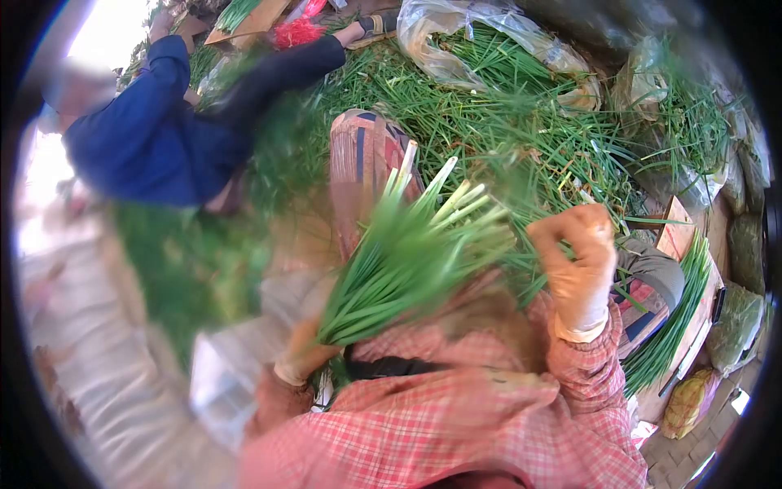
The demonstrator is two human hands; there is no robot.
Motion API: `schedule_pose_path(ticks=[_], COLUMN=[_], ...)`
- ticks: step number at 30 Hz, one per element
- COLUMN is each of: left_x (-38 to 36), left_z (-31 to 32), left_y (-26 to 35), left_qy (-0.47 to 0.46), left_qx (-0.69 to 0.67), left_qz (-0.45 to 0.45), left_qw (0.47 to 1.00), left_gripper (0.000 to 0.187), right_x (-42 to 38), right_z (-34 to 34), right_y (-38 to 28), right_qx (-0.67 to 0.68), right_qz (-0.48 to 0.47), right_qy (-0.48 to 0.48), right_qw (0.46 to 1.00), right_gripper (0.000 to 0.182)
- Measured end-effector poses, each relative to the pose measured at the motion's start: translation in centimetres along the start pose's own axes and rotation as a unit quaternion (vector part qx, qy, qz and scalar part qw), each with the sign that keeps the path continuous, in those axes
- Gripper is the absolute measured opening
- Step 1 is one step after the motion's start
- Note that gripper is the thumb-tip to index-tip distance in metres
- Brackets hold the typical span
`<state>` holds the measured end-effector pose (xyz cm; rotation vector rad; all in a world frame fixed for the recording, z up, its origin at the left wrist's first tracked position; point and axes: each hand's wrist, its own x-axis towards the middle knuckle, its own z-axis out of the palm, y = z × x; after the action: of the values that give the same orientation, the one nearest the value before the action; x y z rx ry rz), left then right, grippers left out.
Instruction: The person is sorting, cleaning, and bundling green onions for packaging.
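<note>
A bundle of long green stalks (pixel 391 269) with pale white ends lies slantwise in front of my chest, partly blurred by motion. My left hand (pixel 308 349), gloved, is wrapped round the leafy lower end of the bundle. The white ends fan out up and to the right. My right hand (pixel 577 253), in a pale orange glove, is raised to the right of the bundle, apart from it. Its fingers are curled and pressed together; whatever they may hold is too small to make out.
Loose green stalks (pixel 489 138) cover the ground ahead. A clear plastic bag (pixel 423 41) of stalks lies at the top. Another person in dark blue (pixel 155 147) sits at the upper left. At the right, a board (pixel 676 232) stands beside more stalks (pixel 676 318).
</note>
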<state>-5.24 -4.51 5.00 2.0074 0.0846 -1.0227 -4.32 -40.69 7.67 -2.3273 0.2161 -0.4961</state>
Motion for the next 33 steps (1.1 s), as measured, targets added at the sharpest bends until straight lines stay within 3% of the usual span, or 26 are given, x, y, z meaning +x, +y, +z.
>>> schedule_pose_path(ticks=[3,7,10,12,14,17,18,19,21,23,25,26,27,28,29,30,31,33], left_x=[-0.2,0.1,-0.3,-0.4,-0.9,-0.8,-0.6,-0.5,-0.2,0.4,0.4,0.5,0.5,0.6,0.6,0.5,0.3,0.1], left_z=[0.5,0.6,1.7,2.3,2.6,2.7,2.8,2.7,2.5,2.3,2.2,2.2,2.3,2.4,2.5,2.6,2.6,2.8], left_y=[0.4,-1.4,0.7,0.8,0.9,0.9,0.8,0.6,-0.1,-1.2,-1.6,-1.7,-1.7,-1.4,-0.8,-0.4,-0.6,-1.0], left_qy=[0.019,0.06,0.083,0.107,0.101,0.084,0.074,0.051,0.007,-0.018,-0.033,-0.036,-0.04,-0.042,-0.042,-0.039,-0.028,-0.006], left_qx=[-0.059,0.09,0.111,0.131,0.05,0.012,0.014,-0.048,-0.171,-0.184,-0.209,-0.228,-0.247,-0.253,-0.26,-0.267,-0.246,-0.202], left_qz=[0.037,0.017,-0.017,-0.028,-0.006,0.0,-0.002,-0.005,-0.009,0.014,0.017,0.01,0.004,0.008,0.013,0.016,0.014,0.011], left_qw=[0.997,0.994,0.99,0.985,0.994,0.996,0.997,0.998,0.985,0.983,0.977,0.973,0.968,0.966,0.965,0.963,0.969,0.979], left_gripper=[0.043,0.041,0.041,0.041,0.043,0.044,0.045,0.046,0.049,0.051,0.052,0.051,0.051,0.051,0.051,0.051,0.051,0.05], right_x=[-0.7,-0.4,-0.4,-0.9,-1.7,-3.0,-3.4,-3.8,-4.5,-3.5,-1.8,-1.7,-2.1,-2.5,-2.8,-2.7,-2.6,-2.0], right_z=[1.6,4.6,6.8,8.8,9.4,7.9,7.1,6.1,2.8,-0.6,-3.0,-3.6,-3.6,-3.6,-3.3,-1.7,0.0,1.8], right_y=[-0.8,-2.5,-2.0,-0.4,0.5,-0.6,-1.0,-1.7,-3.8,-3.7,-1.4,1.5,2.4,3.3,2.9,2.6,1.9,-0.5], right_qx=[-0.034,-0.132,-0.199,-0.15,-0.119,-0.146,0.063,0.269,0.501,0.616,0.635,0.649,0.602,0.547,0.393,0.248,0.096,0.005], right_qz=[-0.093,-0.14,-0.104,-0.098,-0.091,-0.183,-0.219,-0.243,-0.191,-0.199,-0.229,-0.162,-0.045,0.088,0.26,0.172,0.081,-0.087], right_qy=[-0.053,-0.051,-0.177,-0.184,-0.185,-0.245,-0.287,-0.315,-0.379,-0.451,-0.43,-0.407,-0.332,-0.263,-0.124,-0.082,-0.036,-0.077], right_qw=[0.994,0.98,0.958,0.966,0.971,0.941,0.93,0.877,0.754,0.614,0.599,0.622,0.724,0.79,0.873,0.95,0.991,0.993], right_gripper=[0.012,0.018,0.021,0.019,0.013,0.01,0.009,0.008,0.007,0.008,0.004,0.006,0.009,0.013,0.018,0.022,0.025,0.023])
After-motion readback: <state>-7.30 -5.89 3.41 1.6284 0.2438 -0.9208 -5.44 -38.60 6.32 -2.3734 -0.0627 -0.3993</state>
